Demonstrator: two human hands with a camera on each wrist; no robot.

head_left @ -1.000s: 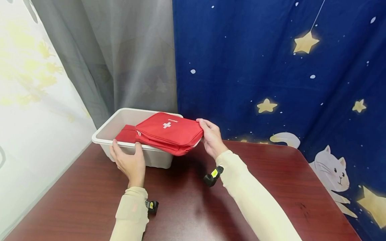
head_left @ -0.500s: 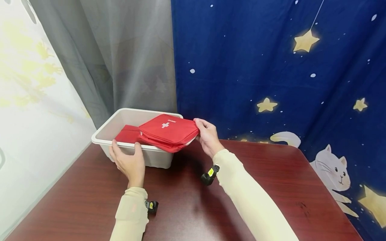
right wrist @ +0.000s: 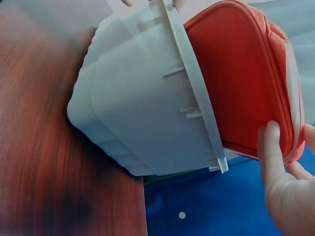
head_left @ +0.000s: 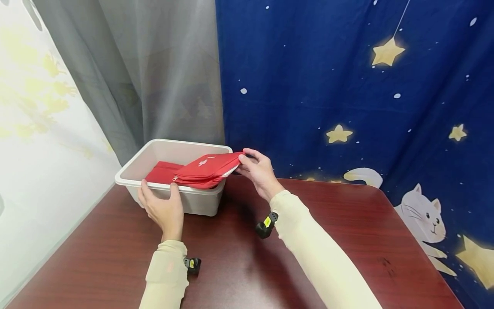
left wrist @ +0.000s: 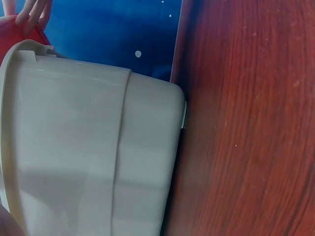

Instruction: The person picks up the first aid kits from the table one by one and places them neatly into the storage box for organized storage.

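Note:
A red first aid pouch [head_left: 208, 166] with a white cross and a zipper slants over the right part of a white plastic bin [head_left: 200, 201]. Its left part is down in the bin, and its right end is raised above the rim. My right hand [head_left: 260, 174] pinches that raised end between thumb and fingers; the right wrist view shows fingers against the red fabric [right wrist: 236, 83]. Another red fabric item [head_left: 162, 171] lies in the bin, partly covered by the pouch. My left hand [head_left: 164, 212] grips the bin's near rim, thumb and fingers spread apart.
The bin stands on a dark red wooden table [head_left: 231, 266] near its back left. Behind it hang a grey curtain [head_left: 181, 77] and a blue star-patterned curtain [head_left: 293, 86]. A white wall [head_left: 46, 171] rises along the left side.
My right hand has moved left and slightly up with the pouch. The pouch has gone further into the bin, its left end tipping lower. The left hand stays on the rim.

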